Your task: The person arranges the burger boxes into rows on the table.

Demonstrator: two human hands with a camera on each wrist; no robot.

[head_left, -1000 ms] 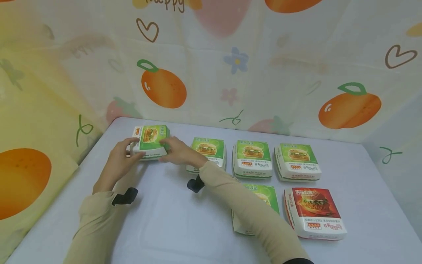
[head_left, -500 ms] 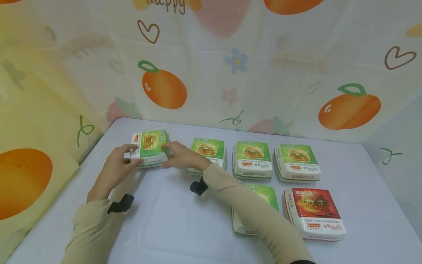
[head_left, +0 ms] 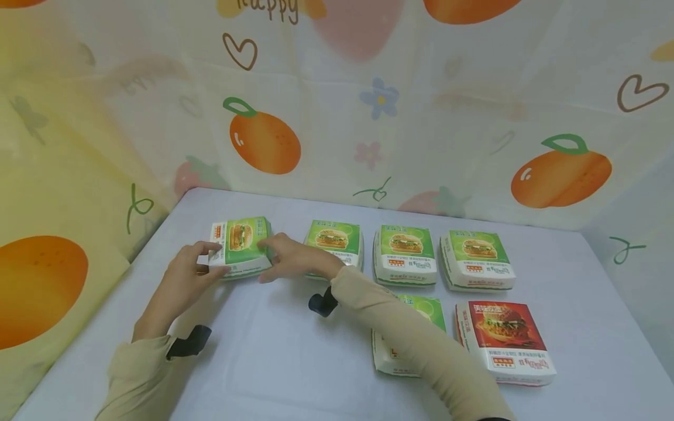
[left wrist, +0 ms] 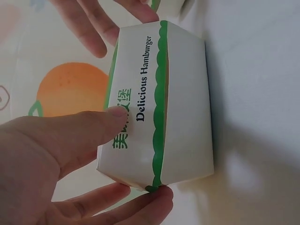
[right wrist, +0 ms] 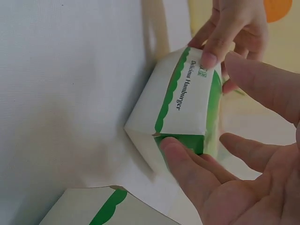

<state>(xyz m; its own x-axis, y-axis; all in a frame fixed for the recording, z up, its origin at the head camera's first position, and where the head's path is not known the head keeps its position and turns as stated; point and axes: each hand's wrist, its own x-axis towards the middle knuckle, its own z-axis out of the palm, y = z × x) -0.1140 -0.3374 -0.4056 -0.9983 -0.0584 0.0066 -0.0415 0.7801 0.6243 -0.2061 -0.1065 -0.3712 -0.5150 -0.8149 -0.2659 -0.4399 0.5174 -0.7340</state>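
A green-and-white burger box lies on the white table at the left of the head view, turned sideways compared with the others. My left hand grips its near left corner. In the left wrist view the thumb presses the front face, below the words "Delicious Hamburger", and the fingers curl at the end. My right hand touches the right end. The right wrist view shows a fingertip against the green end panel, with the thumb held away from the box.
To the right stand more green burger boxes in a row: a near one partly behind my right hand, a middle one and a far one. A green box sits under my right forearm, beside a red burger box. A fruit-patterned curtain hangs behind.
The sideways burger box has slid toward me on the table, with both hands moving along with it. My right thumb and fingers have spread a little. The other boxes have stayed put.
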